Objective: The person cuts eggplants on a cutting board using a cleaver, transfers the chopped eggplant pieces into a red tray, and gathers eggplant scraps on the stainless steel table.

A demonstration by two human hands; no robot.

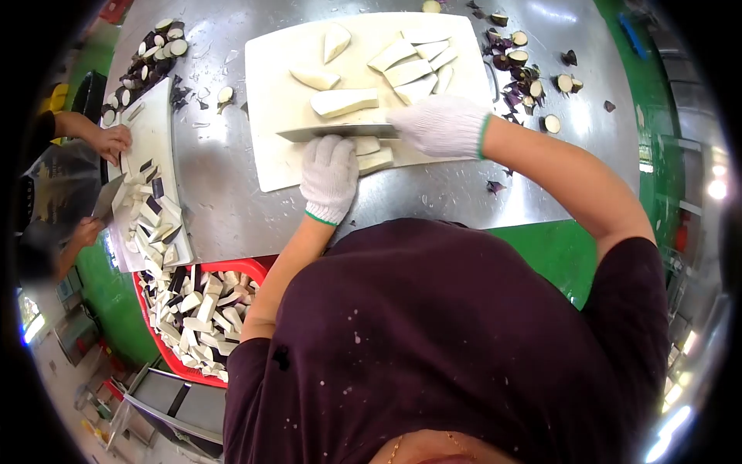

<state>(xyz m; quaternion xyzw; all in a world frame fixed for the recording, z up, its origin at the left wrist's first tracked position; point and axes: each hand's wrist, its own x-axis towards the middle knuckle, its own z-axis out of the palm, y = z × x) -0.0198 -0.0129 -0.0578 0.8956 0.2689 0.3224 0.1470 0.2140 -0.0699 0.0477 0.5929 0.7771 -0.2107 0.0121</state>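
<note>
In the head view my right hand (439,126), in a white knit glove with a green cuff, grips a kitchen knife (328,131). Its long blade points left across the white cutting board (278,66). My left hand (328,174), gloved the same way, has its fingers curled against the blade's near side and holds eggplant pieces (374,158). Those pieces lie partly under the blade and left fingers. Just beyond the blade sits a thick pale eggplant wedge (345,101). Several more cut eggplant pieces (408,71) rest on the board's far half.
Eggplant ends (533,89) and dark scraps lie on the metal table (216,155) at right, with more ends (154,50) at far left. A co-worker's hand (110,143) is beside another board (162,100); their other hand holds a knife. A red basket (251,267) holds eggplant pieces.
</note>
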